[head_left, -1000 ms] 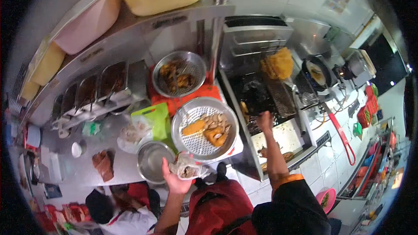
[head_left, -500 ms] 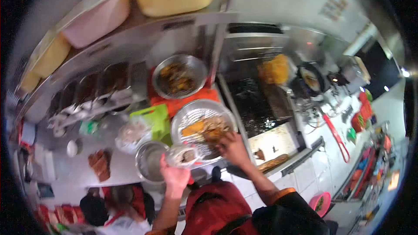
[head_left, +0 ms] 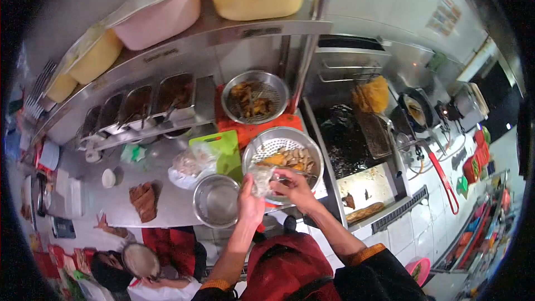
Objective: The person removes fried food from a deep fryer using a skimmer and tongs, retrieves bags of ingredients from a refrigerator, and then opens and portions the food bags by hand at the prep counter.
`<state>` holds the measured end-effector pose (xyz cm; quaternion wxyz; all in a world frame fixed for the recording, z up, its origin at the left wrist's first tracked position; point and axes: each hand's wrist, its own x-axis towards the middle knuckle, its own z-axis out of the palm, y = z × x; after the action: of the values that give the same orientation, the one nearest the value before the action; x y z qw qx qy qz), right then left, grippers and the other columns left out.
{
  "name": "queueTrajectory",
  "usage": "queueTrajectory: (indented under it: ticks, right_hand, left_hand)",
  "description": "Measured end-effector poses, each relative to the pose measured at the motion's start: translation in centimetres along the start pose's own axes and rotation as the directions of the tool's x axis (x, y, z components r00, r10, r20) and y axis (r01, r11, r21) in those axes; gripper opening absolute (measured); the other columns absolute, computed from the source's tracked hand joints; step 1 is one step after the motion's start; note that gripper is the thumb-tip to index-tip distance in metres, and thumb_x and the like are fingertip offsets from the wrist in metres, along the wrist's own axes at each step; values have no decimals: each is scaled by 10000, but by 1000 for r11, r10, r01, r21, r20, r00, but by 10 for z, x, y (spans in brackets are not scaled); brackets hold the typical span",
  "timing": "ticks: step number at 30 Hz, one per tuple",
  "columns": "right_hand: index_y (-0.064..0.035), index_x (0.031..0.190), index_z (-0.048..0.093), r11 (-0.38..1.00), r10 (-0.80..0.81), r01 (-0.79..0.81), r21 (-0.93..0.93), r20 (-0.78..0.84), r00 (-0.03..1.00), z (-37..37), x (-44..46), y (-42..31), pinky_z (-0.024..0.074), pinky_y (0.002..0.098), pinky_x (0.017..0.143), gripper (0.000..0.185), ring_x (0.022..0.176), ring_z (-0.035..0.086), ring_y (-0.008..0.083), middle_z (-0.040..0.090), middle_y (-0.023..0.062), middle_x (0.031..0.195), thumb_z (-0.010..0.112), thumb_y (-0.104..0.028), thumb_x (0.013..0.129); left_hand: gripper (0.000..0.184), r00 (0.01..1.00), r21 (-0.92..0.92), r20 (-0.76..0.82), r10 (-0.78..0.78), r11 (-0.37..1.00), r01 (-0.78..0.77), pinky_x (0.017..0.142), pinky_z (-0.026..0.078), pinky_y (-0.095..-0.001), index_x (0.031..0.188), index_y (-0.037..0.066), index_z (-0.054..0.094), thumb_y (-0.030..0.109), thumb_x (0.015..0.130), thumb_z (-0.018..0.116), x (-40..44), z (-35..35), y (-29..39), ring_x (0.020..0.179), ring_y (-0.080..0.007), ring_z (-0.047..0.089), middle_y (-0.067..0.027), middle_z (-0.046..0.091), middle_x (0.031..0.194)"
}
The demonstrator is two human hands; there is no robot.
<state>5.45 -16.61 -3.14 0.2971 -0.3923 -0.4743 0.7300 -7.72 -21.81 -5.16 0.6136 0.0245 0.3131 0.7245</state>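
Note:
My left hand (head_left: 252, 203) grips a clear plastic bag (head_left: 261, 180), held up over the near edge of a perforated metal colander (head_left: 252, 156). In the colander lie sliced brownish pieces (head_left: 292, 158) and orange-yellow fried food (head_left: 274, 160). My right hand (head_left: 296, 190) is right beside the bag, its fingers curled together at the bag's edge; what they pinch is hidden. Left of the colander, close to my left wrist, stands a plain steel bowl (head_left: 216, 201).
Behind is another colander of fried food (head_left: 228, 100). A green cutting board (head_left: 227, 161) and a bagged white item (head_left: 192, 168) lie left. The dark oil fryer (head_left: 340, 139) is on the right, with a red-handled tool (head_left: 444, 184) beyond. Another person (head_left: 142, 262) is at lower left.
My right hand has risen out of the colander and come to the bag. My left hand has lifted the bag, which is now more upright. The other person now shows a round pan-like object.

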Motion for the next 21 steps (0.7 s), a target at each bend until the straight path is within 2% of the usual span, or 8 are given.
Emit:
queueTrajectory:
  ticks: [7,8,10,14,15,16,19,21]
  right_hand:
    - [-47,1226,493,965,236,-207,164,-184,954,24,-3,-7,487,338,835,480,1018,534,201,503,69,1208,647,-26,771]
    - [-51,1212,509,967,-136,121,-225,-53,989,-8,23,39,472,319,841,490,1027,530,188,535,73,1164,646,5,745]
    - [-36,1188,522,665,-503,471,-579,119,856,-6,29,27,424,309,868,504,1022,518,187,533,77,1159,676,-12,708]
    - [4,1228,400,261,-677,679,-686,371,635,-18,48,35,362,354,930,625,1107,427,264,448,154,1165,729,-41,699]
    - [35,1234,383,700,-417,515,-494,302,857,-21,60,29,419,341,867,645,1062,469,237,437,141,1200,725,-14,690]
    - [-9,913,647,489,-206,333,-806,264,942,7,36,-17,483,376,671,242,714,616,280,645,135,753,559,-231,875]
    - [-39,1025,637,264,-319,446,-855,359,877,31,32,-23,486,375,684,304,722,621,265,657,142,769,607,-282,844]
    - [59,1227,400,866,-82,258,-428,386,919,-7,68,18,476,316,781,605,957,525,204,478,113,1152,708,-42,716]
  left_hand:
    - [208,980,399,-158,118,916,-46,692,504,-308,956,78,606,253,861,546,18,6,4,824,-187,603,-88,591,991]
    - [221,889,841,105,445,437,-318,601,503,-308,959,56,606,242,845,571,49,-26,-16,780,-177,605,-75,601,948]
    - [206,947,587,-59,317,778,-224,614,480,-302,889,20,632,204,796,621,29,12,7,703,-146,591,-64,614,800]
    - [256,924,603,-153,352,774,-195,635,436,-299,824,49,616,303,844,591,5,13,29,670,-100,527,-34,588,688]
    - [260,825,752,-132,549,598,-277,606,422,-309,832,48,605,306,848,586,33,-12,8,655,-120,522,-41,568,672]
    - [271,747,784,-111,656,520,-340,595,416,-310,814,31,581,299,849,583,51,-27,-5,651,-132,520,-59,553,670]
    - [245,791,797,-174,586,556,-237,615,424,-311,817,22,577,264,850,574,31,-24,29,668,-147,528,-79,564,695]
    - [209,657,700,-187,730,568,-432,647,440,-319,801,24,580,223,859,550,37,-25,25,691,-170,551,-92,588,725]
